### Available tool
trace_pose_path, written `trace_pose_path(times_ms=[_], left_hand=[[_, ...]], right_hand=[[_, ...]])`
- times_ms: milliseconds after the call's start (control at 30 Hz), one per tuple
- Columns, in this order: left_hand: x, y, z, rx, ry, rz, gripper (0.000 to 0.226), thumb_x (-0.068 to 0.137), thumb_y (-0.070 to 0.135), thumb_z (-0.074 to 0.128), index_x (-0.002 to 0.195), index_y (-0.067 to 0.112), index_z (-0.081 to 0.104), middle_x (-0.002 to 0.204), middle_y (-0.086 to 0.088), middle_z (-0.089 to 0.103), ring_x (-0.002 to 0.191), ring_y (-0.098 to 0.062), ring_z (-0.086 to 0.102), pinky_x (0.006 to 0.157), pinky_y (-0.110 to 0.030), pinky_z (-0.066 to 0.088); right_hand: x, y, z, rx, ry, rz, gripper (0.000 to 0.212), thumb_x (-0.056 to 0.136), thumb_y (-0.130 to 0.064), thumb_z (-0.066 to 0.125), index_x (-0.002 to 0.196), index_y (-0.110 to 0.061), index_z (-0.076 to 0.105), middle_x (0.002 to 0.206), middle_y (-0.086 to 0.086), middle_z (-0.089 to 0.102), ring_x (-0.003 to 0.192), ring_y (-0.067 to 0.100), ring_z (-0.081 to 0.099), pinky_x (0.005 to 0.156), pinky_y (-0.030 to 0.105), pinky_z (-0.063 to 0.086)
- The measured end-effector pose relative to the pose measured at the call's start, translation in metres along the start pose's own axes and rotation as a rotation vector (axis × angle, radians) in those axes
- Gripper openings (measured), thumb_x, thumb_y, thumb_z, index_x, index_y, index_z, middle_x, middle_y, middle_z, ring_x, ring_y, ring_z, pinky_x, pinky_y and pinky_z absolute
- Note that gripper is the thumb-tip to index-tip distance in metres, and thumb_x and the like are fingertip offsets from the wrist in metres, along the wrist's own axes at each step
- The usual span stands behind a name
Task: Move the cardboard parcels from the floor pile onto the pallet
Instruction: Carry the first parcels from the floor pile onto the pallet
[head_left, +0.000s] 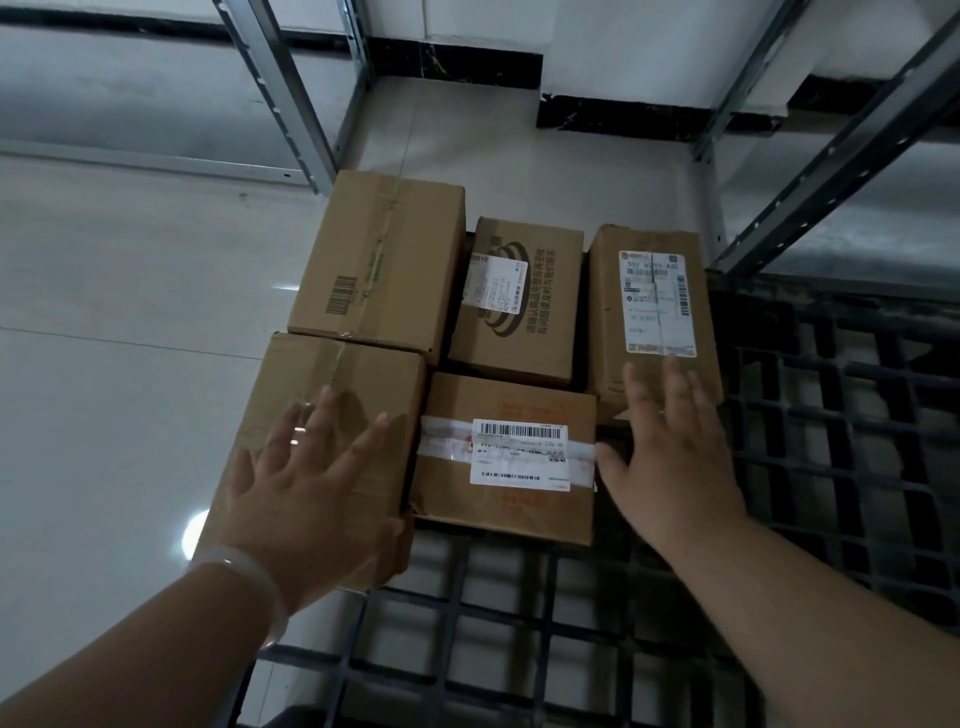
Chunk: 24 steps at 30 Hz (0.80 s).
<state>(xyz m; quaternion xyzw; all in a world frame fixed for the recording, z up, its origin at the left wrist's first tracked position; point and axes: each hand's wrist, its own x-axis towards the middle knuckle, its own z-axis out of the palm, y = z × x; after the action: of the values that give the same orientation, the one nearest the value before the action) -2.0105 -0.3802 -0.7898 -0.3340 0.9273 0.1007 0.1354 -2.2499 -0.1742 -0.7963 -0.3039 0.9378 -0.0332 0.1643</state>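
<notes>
- The left hand, with a pale translucent bangle at the wrist, reaches forward palm down, fingers spread wide and gripping nothing; it lies over the near-left plain brown cardboard parcel (whether it presses on the top I cannot tell).
- Behind that sits a tall brown cardboard parcel with a printed barcode and a tape seam along its top.
- In the middle, a brown cardboard parcel with dark ring graphics carries Chinese print and a small white label, too small to read.
- In front of it, a flat brown cardboard parcel with a white barcode label shows faint orange print.
- The right hand is flat and open, grasping nothing, fingers on the right-hand brown cardboard parcel with a long white shipping label, thumb near the flat parcel.
- All five parcels stand on the black plastic grid pallet.
</notes>
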Motion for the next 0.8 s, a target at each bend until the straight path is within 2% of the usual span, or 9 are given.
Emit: trace_pose_path(times_ms=[67, 133, 200, 267, 367, 433, 633, 800], left_hand=[[0.001, 0.013, 0.0, 0.034, -0.005, 0.076, 0.097, 0.074, 0.083, 0.043, 0.131, 0.065, -0.033, 0.153, 0.011, -0.038, 0.146, -0.022, -0.028, 0.118, -0.058, 0.001], [0.004, 0.027, 0.003, 0.066, 0.006, 0.192, 0.097, 0.077, 0.079, 0.045, 0.138, 0.058, -0.028, 0.153, 0.008, -0.038, 0.144, -0.022, -0.031, 0.117, -0.056, -0.008], [0.008, 0.042, 0.008, 0.116, -0.017, 0.309, 0.092, 0.08, 0.079, 0.038, 0.138, 0.055, -0.029, 0.154, 0.007, -0.038, 0.143, -0.023, -0.034, 0.114, -0.053, -0.021], [0.013, 0.056, 0.015, 0.173, -0.08, 0.361, 0.089, 0.081, 0.081, 0.029, 0.136, 0.054, -0.035, 0.153, 0.007, -0.042, 0.142, -0.024, -0.037, 0.11, -0.056, -0.027], [0.023, 0.07, 0.024, 0.255, -0.178, 0.356, 0.087, 0.079, 0.084, 0.025, 0.143, 0.052, -0.025, 0.157, 0.008, -0.034, 0.144, -0.027, -0.032, 0.103, -0.064, -0.029], [0.027, 0.073, 0.025, 0.284, -0.206, 0.354, 0.087, 0.078, 0.086, 0.024, 0.145, 0.052, -0.02, 0.159, 0.009, -0.03, 0.147, -0.029, -0.026, 0.1, -0.066, -0.031], [0.025, 0.07, 0.023, 0.304, -0.242, 0.354, 0.085, 0.078, 0.086, 0.024, 0.144, 0.055, -0.021, 0.159, 0.009, -0.032, 0.149, -0.029, -0.018, 0.1, -0.067, -0.029], [0.022, 0.072, 0.022, 0.3, -0.243, 0.348, 0.086, 0.079, 0.086, 0.026, 0.144, 0.054, -0.02, 0.159, 0.009, -0.031, 0.149, -0.029, -0.017, 0.1, -0.067, -0.029]], right_hand=[[0.013, 0.008, -0.005, -0.064, -0.07, 0.035, 0.086, 0.097, -0.053, 0.045, 0.157, -0.03, -0.012, 0.163, 0.004, -0.022, 0.15, 0.023, -0.02, 0.124, 0.043, -0.004], [0.022, 0.011, -0.007, -0.108, -0.115, 0.026, 0.083, 0.098, -0.053, 0.042, 0.157, -0.03, -0.012, 0.164, 0.004, -0.021, 0.15, 0.025, -0.02, 0.123, 0.045, -0.006], [0.027, 0.011, -0.009, -0.12, -0.149, 0.036, 0.079, 0.098, -0.054, 0.04, 0.158, -0.033, -0.008, 0.165, 0.003, -0.018, 0.15, 0.026, -0.019, 0.122, 0.045, -0.009], [0.031, 0.01, -0.009, -0.136, -0.189, 0.054, 0.076, 0.098, -0.055, 0.038, 0.157, -0.036, -0.006, 0.165, 0.001, -0.016, 0.15, 0.027, -0.019, 0.121, 0.045, -0.012], [0.036, 0.009, -0.009, -0.131, -0.227, 0.065, 0.076, 0.098, -0.055, 0.039, 0.156, -0.039, -0.007, 0.165, -0.002, -0.016, 0.151, 0.027, -0.017, 0.122, 0.047, -0.011], [0.041, 0.008, -0.01, -0.098, -0.249, 0.075, 0.077, 0.098, -0.054, 0.041, 0.156, -0.041, -0.009, 0.165, -0.003, -0.018, 0.151, 0.027, -0.014, 0.122, 0.047, -0.008], [0.056, -0.006, -0.015, 0.011, -0.28, 0.081, 0.079, 0.096, -0.054, 0.046, 0.155, -0.045, -0.006, 0.165, -0.008, -0.017, 0.151, 0.03, -0.011, 0.122, 0.05, 0.004], [0.058, -0.012, -0.018, 0.054, -0.298, 0.081, 0.08, 0.094, -0.054, 0.049, 0.155, -0.046, -0.002, 0.165, -0.01, -0.017, 0.15, 0.029, -0.013, 0.122, 0.053, 0.006]])
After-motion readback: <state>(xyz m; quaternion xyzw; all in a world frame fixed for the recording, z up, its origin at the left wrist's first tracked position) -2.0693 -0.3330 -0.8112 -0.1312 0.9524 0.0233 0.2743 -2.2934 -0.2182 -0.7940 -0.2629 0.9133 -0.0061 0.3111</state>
